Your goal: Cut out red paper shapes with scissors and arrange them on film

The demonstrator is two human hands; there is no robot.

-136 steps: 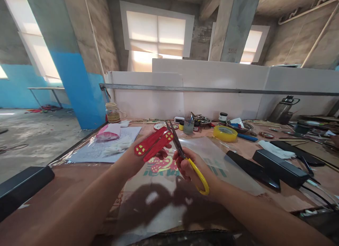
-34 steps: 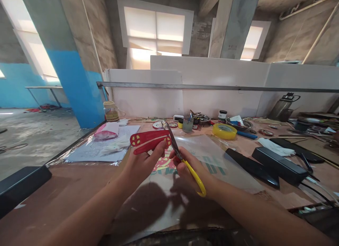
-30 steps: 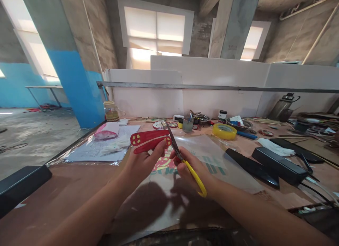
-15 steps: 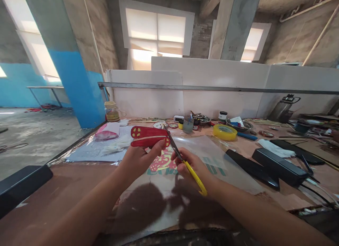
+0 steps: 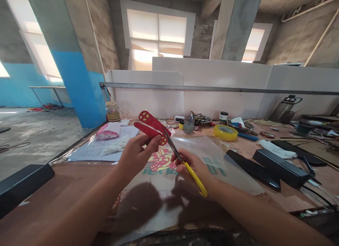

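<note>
Between the thumb and fingers of my left hand [image 5: 141,147] is a red painted cutout [image 5: 152,127] with yellow-spotted ends and a pale slit along its length. My right hand [image 5: 189,163] grips yellow-handled scissors [image 5: 194,177], whose blades point up and away to the left. The blades lie at the cutout's right end; whether they touch it or are parted there I cannot tell. Below the hands, red-and-yellow patterned pieces [image 5: 161,159] lie on a translucent sheet [image 5: 148,217] with green lettering.
Papers [image 5: 92,148] lie at the left, with a lidded jar [image 5: 112,111] behind. A yellow tape roll [image 5: 225,132], a metal bowl [image 5: 239,125] and a black power adapter [image 5: 280,167] sit to the right. A dark box [image 5: 25,186] stands at the left edge.
My left hand has turned the red cutout so its far left end tilts upward and its right end dips. The scissors have stayed nearly in place.
</note>
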